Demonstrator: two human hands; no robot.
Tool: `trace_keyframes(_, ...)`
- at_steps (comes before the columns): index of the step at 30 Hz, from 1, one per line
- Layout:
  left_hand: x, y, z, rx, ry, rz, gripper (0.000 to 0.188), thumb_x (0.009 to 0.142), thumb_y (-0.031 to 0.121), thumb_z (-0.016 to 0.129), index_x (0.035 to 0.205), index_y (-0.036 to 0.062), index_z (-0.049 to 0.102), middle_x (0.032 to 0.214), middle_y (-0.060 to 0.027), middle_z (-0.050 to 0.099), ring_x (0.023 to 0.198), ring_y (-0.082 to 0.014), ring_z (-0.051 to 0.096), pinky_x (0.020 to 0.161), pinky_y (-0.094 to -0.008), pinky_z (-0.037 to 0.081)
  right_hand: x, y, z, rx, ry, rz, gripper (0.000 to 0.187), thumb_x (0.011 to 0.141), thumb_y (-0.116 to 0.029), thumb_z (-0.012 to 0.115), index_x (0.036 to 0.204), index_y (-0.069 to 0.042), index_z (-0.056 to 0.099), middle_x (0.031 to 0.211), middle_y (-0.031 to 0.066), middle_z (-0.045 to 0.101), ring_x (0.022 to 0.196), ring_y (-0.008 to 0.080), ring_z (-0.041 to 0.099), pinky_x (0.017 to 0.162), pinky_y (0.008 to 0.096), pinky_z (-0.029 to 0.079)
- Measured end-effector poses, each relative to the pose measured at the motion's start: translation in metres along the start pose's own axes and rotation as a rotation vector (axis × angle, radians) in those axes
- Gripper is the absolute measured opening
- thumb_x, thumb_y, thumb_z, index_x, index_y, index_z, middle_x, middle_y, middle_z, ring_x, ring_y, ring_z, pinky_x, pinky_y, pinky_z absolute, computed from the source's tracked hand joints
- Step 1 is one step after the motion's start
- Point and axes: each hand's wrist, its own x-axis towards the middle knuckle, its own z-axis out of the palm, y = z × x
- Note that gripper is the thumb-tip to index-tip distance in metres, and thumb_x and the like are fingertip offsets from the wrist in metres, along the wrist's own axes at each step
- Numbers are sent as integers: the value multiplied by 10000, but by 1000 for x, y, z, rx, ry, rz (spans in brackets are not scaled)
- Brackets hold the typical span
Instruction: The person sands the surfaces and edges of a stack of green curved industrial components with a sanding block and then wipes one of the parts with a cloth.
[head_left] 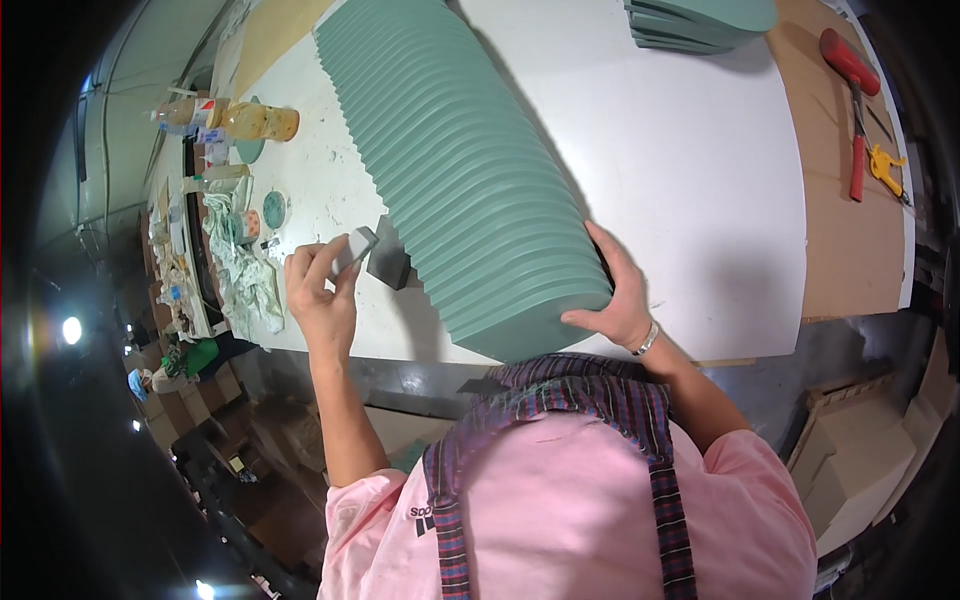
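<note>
In the head view, the only one, the ridged green piece (470, 190) lies lengthwise on the white table (660, 150), its near end close to the edge before the person. I cannot tell if it is one body or many thin layers.

The right hand (620, 297) is spread on the near right corner: the thumb lies at the end face, and the fingers reach along the side. This looks like a good steadying grip. In my judgement it should press lightly and evenly, because a hard push may shift or bend the ridges.

The left hand (325, 280) is narrow and pinches a small grey block (354, 250) between the thumb and the fingers, just off the toothed left edge. Beside this edge stands a dark grey block (389, 262); whether it touches the piece, I cannot tell. If the small block must meet the teeth, I think it is better to bring it flat and slowly, with the fingertips behind its face, so that no corner catches in a groove.

It seems wise to keep the dark grey block out of the left wrist's way. The crumpled cloth (243, 275) and the round dish (274, 210) are on the left, apart from the piece, and this helps the hand to move freely.
</note>
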Motion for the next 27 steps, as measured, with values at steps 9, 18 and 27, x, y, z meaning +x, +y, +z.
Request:
trace_keyframes(9,47,97,42,-222,1,290,357,667,29,821,1010,94,746,888,-57,640,819,-272,601,698,-378,514,-1,3,3,43,-2,24,1128,583,-510,924,1501,-49,459,1415,226,574,1258,388,595,1068,443,485)
trace_keyframes(18,34,58,17,-115,-118,168,374,661,3,806,1023,82,754,878,-52,625,828,-251,590,710,-369,499,0,-1,-2,39,-11,25,1135,583,-516,918,1504,-42,453,1418,228,569,1271,389,583,1082,444,470)
trace_keyframes(27,78,31,25,-166,111,55,292,770,39,822,1052,35,744,883,-72,651,730,-224,612,654,-336,504,0,-1,-1,27,-21,14,1141,583,-534,915,1498,-34,453,1415,235,567,1266,404,584,1074,456,472)
